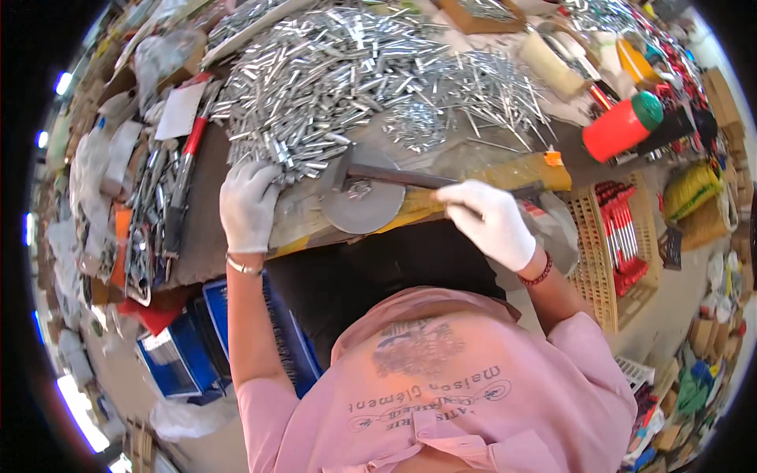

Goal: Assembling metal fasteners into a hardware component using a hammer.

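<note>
Workbench under disc | rightward, right hand closed on hammer, perhaps for control | leftward, left hand half-curled, hold unclear

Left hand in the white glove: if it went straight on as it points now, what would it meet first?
The white-gloved left hand would probably meet the heap of short, silvery, cylindrical metal pieces just ahead; any gap is unclear.

Near the desk's right edge we see a green-capped red bottle; along its left edge, a white card and a red-and-black bar. Off the near right corner, a cream basket holds red-ended rods; below the near left, blue crates.
</note>
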`<state>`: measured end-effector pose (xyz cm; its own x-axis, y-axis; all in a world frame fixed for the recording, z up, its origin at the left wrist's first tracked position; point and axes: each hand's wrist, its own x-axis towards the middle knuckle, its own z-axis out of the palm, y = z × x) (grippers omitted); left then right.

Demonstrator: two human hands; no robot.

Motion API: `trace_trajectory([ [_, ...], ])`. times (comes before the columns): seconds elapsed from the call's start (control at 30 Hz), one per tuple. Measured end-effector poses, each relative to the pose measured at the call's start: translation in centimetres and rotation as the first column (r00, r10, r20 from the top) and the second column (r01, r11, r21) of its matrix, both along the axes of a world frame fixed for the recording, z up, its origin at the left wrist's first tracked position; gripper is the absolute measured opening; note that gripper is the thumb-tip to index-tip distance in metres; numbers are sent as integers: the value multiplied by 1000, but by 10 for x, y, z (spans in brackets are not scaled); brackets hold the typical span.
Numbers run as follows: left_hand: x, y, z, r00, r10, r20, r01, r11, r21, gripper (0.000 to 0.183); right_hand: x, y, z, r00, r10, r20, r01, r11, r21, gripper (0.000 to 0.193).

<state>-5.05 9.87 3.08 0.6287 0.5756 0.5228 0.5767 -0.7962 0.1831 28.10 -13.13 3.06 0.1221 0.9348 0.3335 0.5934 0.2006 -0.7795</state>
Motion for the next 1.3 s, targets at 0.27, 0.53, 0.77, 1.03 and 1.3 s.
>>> trace_trajectory([
  [0.27, 1, -43, -4, 995, 99, 1, -99, 993, -57, 17, 87, 44, -13, 609, -315, 728, 441, 897, 20, 6],
  [0.53, 42, -92, -6, 977, 16, 211, 75, 905, -418, 21, 2, 50, 17, 920, -12, 391, -16, 997, 69, 13],
  [0.77, 47, -89, -15, 968, 49, 247, 64, 901, -428, 18, -47, 68, -5, 870, 106, 481, -126, 992, 8, 4],
  [1.03, 45, -92, -17, 967, 72, 244, 62, 863, -502, 15, -48, 73, -5, 869, 140, 475, -159, 987, 1, 3],
  [1.3, 48, -92, -23, 956, 72, 284, 101, 829, -550, 14, -42, 73, -6, 855, 198, 480, -220, 975, -10, 2],
])
